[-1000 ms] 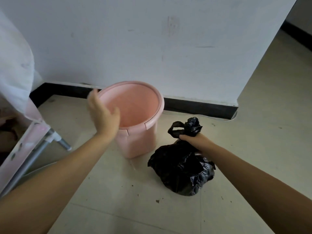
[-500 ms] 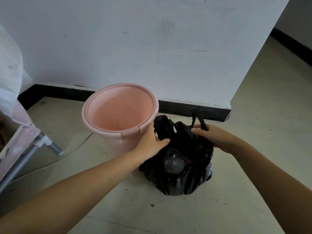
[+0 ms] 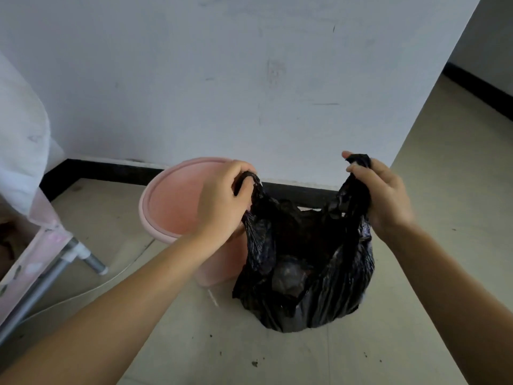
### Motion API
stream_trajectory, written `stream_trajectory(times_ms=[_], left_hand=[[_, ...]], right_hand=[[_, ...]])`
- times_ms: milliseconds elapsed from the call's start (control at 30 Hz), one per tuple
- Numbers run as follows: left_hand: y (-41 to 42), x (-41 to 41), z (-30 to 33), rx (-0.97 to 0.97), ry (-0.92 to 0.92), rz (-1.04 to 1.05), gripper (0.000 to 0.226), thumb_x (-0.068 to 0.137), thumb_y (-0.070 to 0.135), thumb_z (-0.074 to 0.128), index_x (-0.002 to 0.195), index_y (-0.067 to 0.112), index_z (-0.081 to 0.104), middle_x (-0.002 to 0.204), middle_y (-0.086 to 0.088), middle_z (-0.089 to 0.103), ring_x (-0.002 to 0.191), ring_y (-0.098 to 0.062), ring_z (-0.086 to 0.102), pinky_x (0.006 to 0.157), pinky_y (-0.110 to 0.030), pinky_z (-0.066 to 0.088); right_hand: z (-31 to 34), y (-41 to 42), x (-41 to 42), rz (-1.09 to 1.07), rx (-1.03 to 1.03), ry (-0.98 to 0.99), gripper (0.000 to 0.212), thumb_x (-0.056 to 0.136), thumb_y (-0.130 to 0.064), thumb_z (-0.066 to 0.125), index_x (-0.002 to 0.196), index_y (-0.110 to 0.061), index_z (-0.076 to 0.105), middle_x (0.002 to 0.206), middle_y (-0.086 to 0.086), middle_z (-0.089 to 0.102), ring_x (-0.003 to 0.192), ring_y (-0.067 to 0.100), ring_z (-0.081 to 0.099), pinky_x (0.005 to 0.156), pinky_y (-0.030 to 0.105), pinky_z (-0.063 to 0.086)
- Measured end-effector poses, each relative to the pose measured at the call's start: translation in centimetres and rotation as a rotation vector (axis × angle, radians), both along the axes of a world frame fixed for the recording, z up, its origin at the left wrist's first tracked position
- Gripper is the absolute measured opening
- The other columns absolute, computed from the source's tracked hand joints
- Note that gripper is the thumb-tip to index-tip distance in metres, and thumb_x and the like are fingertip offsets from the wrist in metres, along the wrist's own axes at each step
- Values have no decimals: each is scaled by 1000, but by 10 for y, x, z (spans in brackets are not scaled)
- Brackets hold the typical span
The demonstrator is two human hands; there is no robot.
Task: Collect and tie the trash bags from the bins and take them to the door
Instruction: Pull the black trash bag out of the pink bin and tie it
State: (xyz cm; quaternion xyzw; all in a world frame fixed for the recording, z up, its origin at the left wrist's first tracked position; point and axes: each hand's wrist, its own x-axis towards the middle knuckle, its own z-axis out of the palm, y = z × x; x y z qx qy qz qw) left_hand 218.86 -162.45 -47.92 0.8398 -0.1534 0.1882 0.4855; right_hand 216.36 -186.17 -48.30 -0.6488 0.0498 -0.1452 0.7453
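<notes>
L hand (image 3: 222, 201) & R hand (image 3: 383, 195) raised apart, fingers curled, each gripping a handle of black trash bag (image 3: 305, 273) beside pink bin (image 3: 166, 207).

A single head-worn view looks steeply down, close over the floor (image 3: 194, 343).

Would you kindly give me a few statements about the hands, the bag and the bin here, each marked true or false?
1. Each hand grips one handle of the black bag. True: left hand, right hand.
2. The bag sits inside the pink bin. False: it rests on the floor beside the bin, on its right.
3. The bag's handles are tied in a knot. False: they are held apart and the top is open.
4. The bin stands near the wall. True.
5. The bin holds another bag. False: its pink inside shows no liner.
</notes>
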Motion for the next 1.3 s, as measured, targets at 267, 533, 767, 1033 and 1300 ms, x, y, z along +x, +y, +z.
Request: stream_trajectory(times_ms=[267,533,767,1033,1300], left_hand=[[-25,-22,19,96,69,-277,6,86,14,61,85,18,57,62,8,55,56,-3,49,62,-20,41],[-28,-31,18,107,180,-578,29,89,9,59,109,29,61,106,11,63,104,3,55,94,-7,39],[-15,-15,-20,160,377,-381,17,92,11,56,87,26,63,76,15,61,69,5,55,71,-12,41],[-19,-14,-22,159,354,-387,21,91,21,59,112,20,54,83,15,49,70,0,49,71,-15,41],[-21,-7,-24,-74,196,-166,17,90,9,55,79,22,52,65,9,46,57,-1,41,61,-12,34]], right_hand=[[10,31,-16,634,-647,89,55,79,-41,69,126,-28,44,81,-7,63,73,0,59,69,13,46],[4,63,-23,571,-662,198,37,95,-9,40,61,-23,47,48,-3,43,37,3,37,44,23,33],[-3,47,-13,456,-419,257,22,101,-18,30,96,-12,50,51,3,39,41,15,35,47,29,33],[-10,46,-13,570,-446,263,24,102,-20,30,94,-9,51,58,5,43,52,18,42,51,25,38],[-12,38,-10,588,-466,270,38,101,-26,30,90,-9,62,52,4,45,52,19,42,59,29,36]])
